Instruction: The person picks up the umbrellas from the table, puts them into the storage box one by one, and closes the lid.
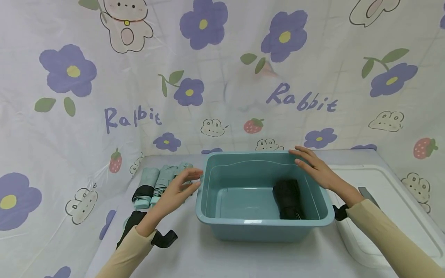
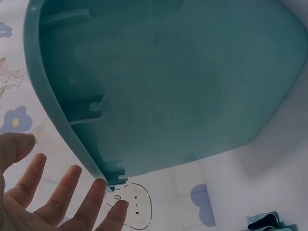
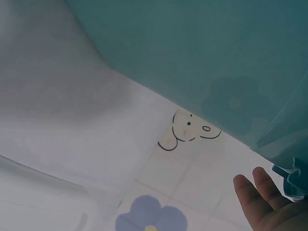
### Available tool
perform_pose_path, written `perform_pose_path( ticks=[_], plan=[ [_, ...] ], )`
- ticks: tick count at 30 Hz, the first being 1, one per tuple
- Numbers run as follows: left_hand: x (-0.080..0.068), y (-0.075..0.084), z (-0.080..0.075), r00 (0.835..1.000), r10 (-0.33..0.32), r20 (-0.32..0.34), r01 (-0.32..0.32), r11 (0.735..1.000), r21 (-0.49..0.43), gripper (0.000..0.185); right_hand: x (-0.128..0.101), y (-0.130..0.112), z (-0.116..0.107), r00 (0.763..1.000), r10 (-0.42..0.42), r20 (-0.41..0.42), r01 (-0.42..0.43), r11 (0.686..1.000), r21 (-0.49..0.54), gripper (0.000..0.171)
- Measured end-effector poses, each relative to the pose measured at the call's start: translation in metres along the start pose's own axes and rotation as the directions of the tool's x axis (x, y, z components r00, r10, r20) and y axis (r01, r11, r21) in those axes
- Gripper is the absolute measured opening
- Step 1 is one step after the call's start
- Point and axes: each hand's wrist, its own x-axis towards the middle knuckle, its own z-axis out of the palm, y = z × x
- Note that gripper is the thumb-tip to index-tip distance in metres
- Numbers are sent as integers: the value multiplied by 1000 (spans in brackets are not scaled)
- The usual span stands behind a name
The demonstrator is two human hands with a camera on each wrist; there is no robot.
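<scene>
A teal plastic bin [image 1: 243, 222] stands upright on the white-covered table, its open top facing up. Inside, against the right end, lies a black folded bundle [image 1: 288, 199]. My left hand [image 1: 179, 189] is at the bin's left rim, with fingers extended and slightly bent; in the left wrist view its fingers [image 2: 91, 204] spread close beside the rim, and contact is hard to tell. At the back right corner, my right hand [image 1: 318, 170] rests its straight fingers on the rim. The right wrist view shows only some of those fingers [image 3: 248, 195], below the bin's side wall.
Several rolled light-teal bundles [image 1: 165, 181] with dark bands lie left of the bin. A black item [image 1: 132, 224] is partly hidden behind the left forearm. To the right lies a flat white lid-like panel [image 1: 393, 220] with a raised rim. A patterned curtain [image 1: 229, 96] hangs behind.
</scene>
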Motion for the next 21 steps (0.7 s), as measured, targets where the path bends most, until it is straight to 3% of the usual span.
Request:
perform_pose_path(
  ticks=[8,13,18,21],
  plan=[
    [-7,-39,0,1000,13,-7,-13,1000,-16,37,0,1,0,1000,-5,-5,5,1000,4,45],
    [-15,-39,-2,999,-35,-9,35,999,19,35,0,1,0,1000,3,-2,-3,1000,-3,46],
    [-24,-56,-4,997,-75,15,74,995,65,37,-1,1,0,1000,2,1,-2,1000,-2,46],
    [-28,-60,-5,998,-65,28,62,994,87,37,-1,1,0,1000,-3,-1,3,1000,0,46]
  ],
)
